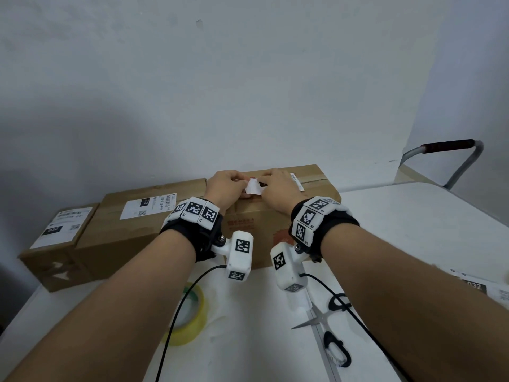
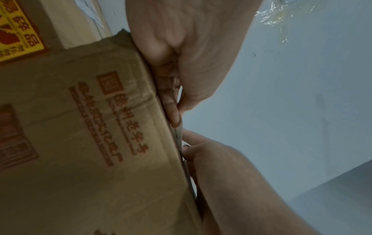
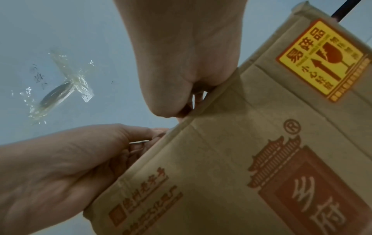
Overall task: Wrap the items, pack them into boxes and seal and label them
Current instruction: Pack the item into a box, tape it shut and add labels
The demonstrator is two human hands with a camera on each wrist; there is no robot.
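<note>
Item: label (image 1: 254, 186) going onto taped box (image 1: 256, 230), far centre.
Left hand (image 1: 224, 186) & right hand (image 1: 278, 186) fingers both pinching label over box top; risk: crooked/creased stick if one side drops first.

A yellow sticker (image 3: 322, 60) on the brown carton (image 3: 231, 159) reads "易碎品"; labels (image 1: 148, 206) on neighbouring boxes (image 1: 132, 230) show "032".
</note>
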